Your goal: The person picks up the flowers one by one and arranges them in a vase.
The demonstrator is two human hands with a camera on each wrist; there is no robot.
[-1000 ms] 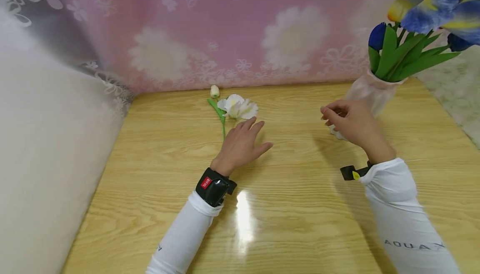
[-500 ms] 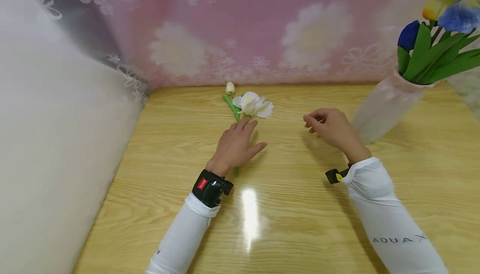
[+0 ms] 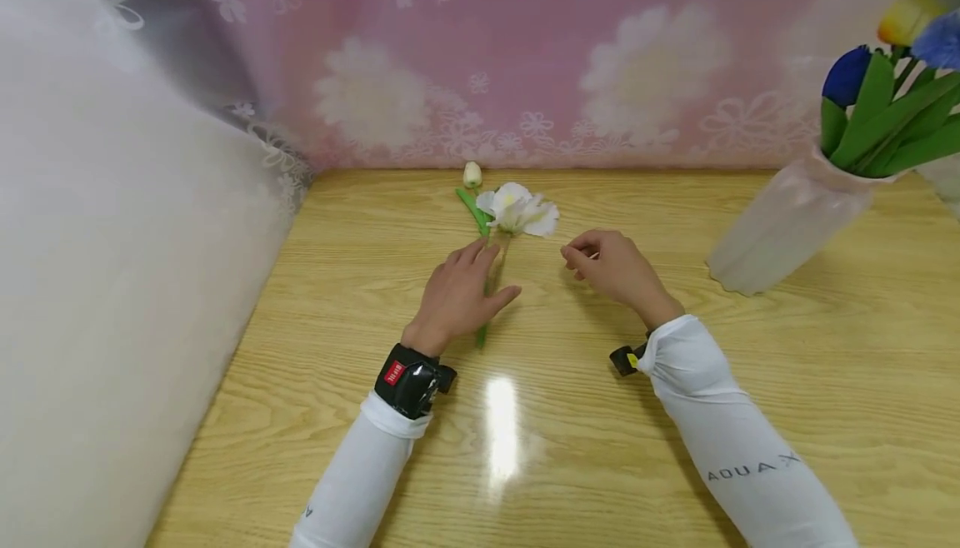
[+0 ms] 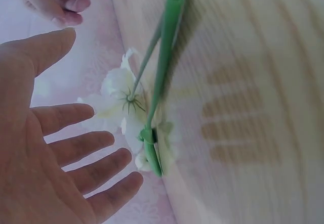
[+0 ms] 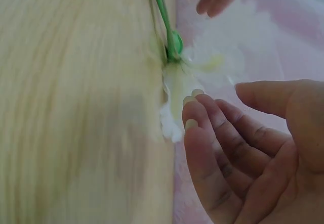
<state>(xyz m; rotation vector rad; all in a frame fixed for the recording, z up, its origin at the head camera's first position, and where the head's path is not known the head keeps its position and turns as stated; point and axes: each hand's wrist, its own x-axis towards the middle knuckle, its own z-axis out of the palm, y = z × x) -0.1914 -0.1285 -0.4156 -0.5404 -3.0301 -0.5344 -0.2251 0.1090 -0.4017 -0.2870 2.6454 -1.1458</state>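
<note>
An artificial white flower (image 3: 517,211) with a green stem and a small closed bud (image 3: 472,174) lies on the wooden table. My left hand (image 3: 456,291) hovers over the stem, fingers spread and holding nothing. In the left wrist view the green stem (image 4: 166,57) runs past that hand's fingertips, apart from them. To the right of the bloom is my right hand (image 3: 611,269), its fingers loosely bent with nothing between them. The right wrist view shows its fingertips near the white petals (image 5: 172,113).
A pale ribbed vase (image 3: 791,223) holding blue and yellow flowers (image 3: 847,77) and green leaves stands at the right. Behind the table (image 3: 600,415) hangs a pink floral cloth (image 3: 517,57). A white surface (image 3: 150,256) borders the left side.
My right hand has moved left, away from the vase and toward the white flower. The left hand stays over the stem, shifting slightly back. The head view has turned a little left.
</note>
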